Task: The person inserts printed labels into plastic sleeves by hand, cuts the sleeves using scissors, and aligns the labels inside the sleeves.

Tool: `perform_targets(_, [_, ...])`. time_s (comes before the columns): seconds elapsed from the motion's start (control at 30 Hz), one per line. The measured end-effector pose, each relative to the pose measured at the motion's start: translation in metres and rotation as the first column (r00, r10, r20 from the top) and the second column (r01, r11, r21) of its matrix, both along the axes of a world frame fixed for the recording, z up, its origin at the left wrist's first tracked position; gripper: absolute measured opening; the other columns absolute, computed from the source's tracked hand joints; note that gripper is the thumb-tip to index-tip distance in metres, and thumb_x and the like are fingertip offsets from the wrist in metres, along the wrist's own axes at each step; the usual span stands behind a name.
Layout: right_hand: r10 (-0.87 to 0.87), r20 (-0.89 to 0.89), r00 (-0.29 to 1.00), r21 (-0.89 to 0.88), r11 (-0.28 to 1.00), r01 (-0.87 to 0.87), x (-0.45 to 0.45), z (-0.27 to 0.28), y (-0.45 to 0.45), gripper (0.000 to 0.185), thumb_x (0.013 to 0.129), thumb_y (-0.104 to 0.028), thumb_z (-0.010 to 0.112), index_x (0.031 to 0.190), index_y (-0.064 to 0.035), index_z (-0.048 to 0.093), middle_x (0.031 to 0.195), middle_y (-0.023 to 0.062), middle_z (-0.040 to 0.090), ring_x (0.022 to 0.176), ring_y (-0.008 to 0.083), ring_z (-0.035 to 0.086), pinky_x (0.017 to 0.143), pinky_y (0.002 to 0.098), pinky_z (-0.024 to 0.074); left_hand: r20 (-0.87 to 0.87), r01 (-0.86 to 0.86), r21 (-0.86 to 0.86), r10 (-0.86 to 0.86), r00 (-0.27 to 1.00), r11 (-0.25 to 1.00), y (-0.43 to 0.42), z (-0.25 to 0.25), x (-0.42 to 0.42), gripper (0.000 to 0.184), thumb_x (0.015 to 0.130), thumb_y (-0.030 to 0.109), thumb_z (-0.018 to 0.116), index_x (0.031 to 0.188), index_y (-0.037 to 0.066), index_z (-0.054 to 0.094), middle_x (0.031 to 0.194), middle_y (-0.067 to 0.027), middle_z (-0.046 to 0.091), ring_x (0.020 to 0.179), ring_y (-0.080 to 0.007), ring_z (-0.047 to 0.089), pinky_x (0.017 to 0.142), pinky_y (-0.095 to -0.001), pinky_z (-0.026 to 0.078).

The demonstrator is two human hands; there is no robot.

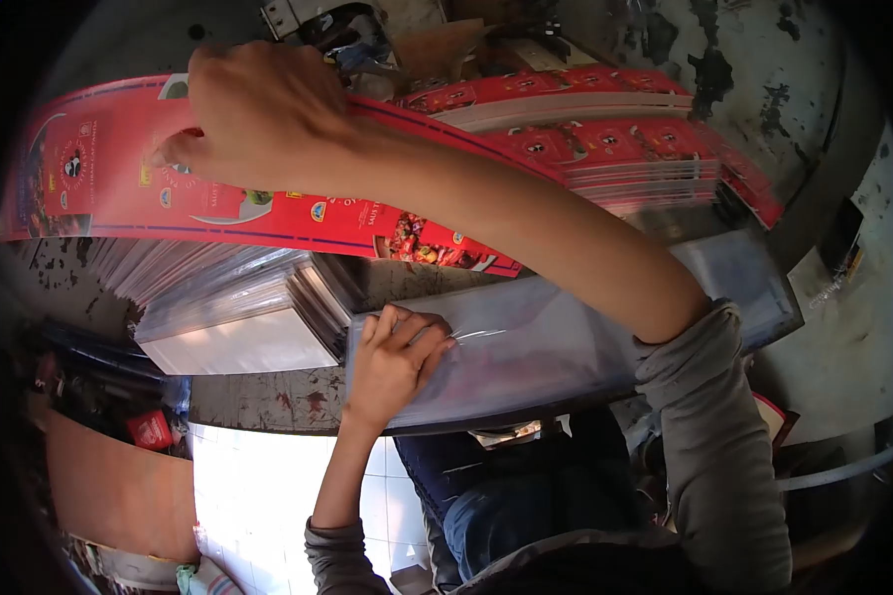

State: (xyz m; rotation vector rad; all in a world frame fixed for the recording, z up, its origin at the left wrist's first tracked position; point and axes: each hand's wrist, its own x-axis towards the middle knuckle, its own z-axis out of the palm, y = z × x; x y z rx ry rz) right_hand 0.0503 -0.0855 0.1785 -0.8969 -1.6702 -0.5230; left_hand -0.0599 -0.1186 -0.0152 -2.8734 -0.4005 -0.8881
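My right hand [268, 119] reaches across to the left and grips the upper edge of a long red printed strip [298, 213] with food pictures. The strip bows in the air above the table, partly hidden behind my forearm. Close to the table's front edge, my left hand [402, 357] has its fingers curled on the left end of a clear plastic sleeve [526, 347]. That sleeve lies on top of a flat pile of similar ones. Left of this pile stands a fanned stack of plastic-covered sheets [238, 327], its white side facing me.
Stacks of red printed strips [605, 144] lie at the back right. Assorted clutter [357, 45] sits at the far edge. The worn table's front edge [268, 402] runs before my lap, with a brown panel [119, 486] below left.
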Motion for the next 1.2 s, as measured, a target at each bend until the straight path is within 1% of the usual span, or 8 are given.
perform_targets(0.27, [0.016,0.037,0.999,-0.247,0.969,-0.006,-0.004,-0.036,0.008,0.045,0.067,-0.038,0.069,0.072,0.0052,0.056,0.054,0.0188,0.057,0.055,0.0343,0.061,0.052,0.0431,0.0487,0.091,-0.054,-0.068,0.061,0.994,0.996,0.000,-0.002,0.001,0.012,0.072,0.012,0.067,0.078,0.005,0.059,0.085,-0.0046,0.059,0.080,-0.0245,0.050,0.070,-0.0367,0.041])
perform_targets(0.53, [-0.116,0.349,0.930,-0.550,0.778,0.303,0.122,-0.094,-0.052,0.044,0.069,-0.042,0.069,0.081,-0.0014,0.055,0.066,0.0148,0.058,0.063,0.0332,0.058,0.058,0.0394,0.0443,0.104,-0.140,-0.228,0.167,0.981,0.964,0.004,-0.004,-0.003,0.017,0.074,0.020,0.066,0.079,0.005,0.057,0.080,-0.0066,0.056,0.074,-0.0262,0.051,0.067,-0.0374,0.043])
perform_targets(0.6, [-0.106,0.448,0.888,-0.365,0.885,0.290,0.177,-0.126,-0.062,0.046,0.068,-0.043,0.070,0.081,-0.0010,0.055,0.064,0.0145,0.054,0.059,0.0310,0.054,0.055,0.0376,0.0409,0.108,-0.170,-0.254,0.203,0.973,0.952,0.005,-0.005,-0.004,0.018,0.074,0.020,0.066,0.079,0.005,0.057,0.080,-0.0066,0.055,0.076,-0.0263,0.051,0.068,-0.0379,0.043])
perform_targets(0.67, [-0.109,0.348,0.931,-0.716,0.610,0.339,0.199,-0.122,-0.096,0.042,0.067,-0.038,0.071,0.078,-0.0012,0.054,0.065,0.0130,0.054,0.061,0.0292,0.055,0.062,0.0388,0.0442,0.102,-0.197,-0.286,0.234,0.967,0.938,0.005,-0.005,-0.005,0.019,0.074,0.021,0.066,0.079,0.005,0.056,0.080,-0.0066,0.055,0.077,-0.0265,0.051,0.069,-0.0384,0.043])
perform_targets(0.87, [-0.223,0.466,0.856,-0.552,0.682,0.479,0.244,-0.145,-0.126,0.040,0.062,-0.033,0.075,0.077,-0.0028,0.053,0.061,0.0124,0.051,0.056,0.0275,0.051,0.059,0.0383,0.0418,0.208,-0.299,-0.124,0.319,0.925,0.946,0.016,0.005,0.002,0.020,0.072,0.018,0.068,0.077,0.005,0.054,0.088,-0.0100,0.051,0.081,-0.0279,0.053,0.067,-0.0382,0.045])
perform_targets(0.93, [-0.267,0.354,0.896,-0.599,0.671,0.437,0.241,-0.147,-0.126,0.041,0.060,-0.032,0.076,0.077,-0.0025,0.053,0.059,0.0112,0.049,0.054,0.0277,0.049,0.061,0.0386,0.0424,0.191,-0.281,-0.319,0.352,0.916,0.905,0.027,0.010,0.004,0.021,0.075,0.017,0.067,0.076,0.005,0.050,0.082,-0.0089,0.054,0.068,-0.0218,0.058,0.057,-0.0319,0.046])
perform_targets(1.0, [-0.280,0.380,0.882,-0.566,0.684,0.461,0.243,-0.148,-0.124,0.040,0.060,-0.032,0.076,0.076,-0.0026,0.053,0.059,0.0104,0.048,0.054,0.0275,0.049,0.060,0.0382,0.0422,0.045,-0.129,-0.907,0.397,0.917,0.401,0.039,0.027,0.005,0.022,0.080,0.015,0.065,0.076,0.005,0.045,0.073,-0.0061,0.058,0.056,-0.0149,0.060,0.047,-0.0247,0.044])
perform_targets(1.2, [-0.279,0.354,0.893,-0.551,0.709,0.440,0.245,-0.150,-0.119,0.041,0.057,-0.031,0.079,0.068,-0.0025,0.052,0.057,0.0085,0.046,0.053,0.0238,0.047,0.055,0.0345,0.0390,0.240,0.203,-0.969,0.340,0.909,0.141,0.068,-0.002,-0.002,0.048,0.081,0.005,0.062,0.113,0.010,0.027,0.071,-0.0101,0.060,0.066,-0.0169,0.063,0.056,-0.0242,0.049])
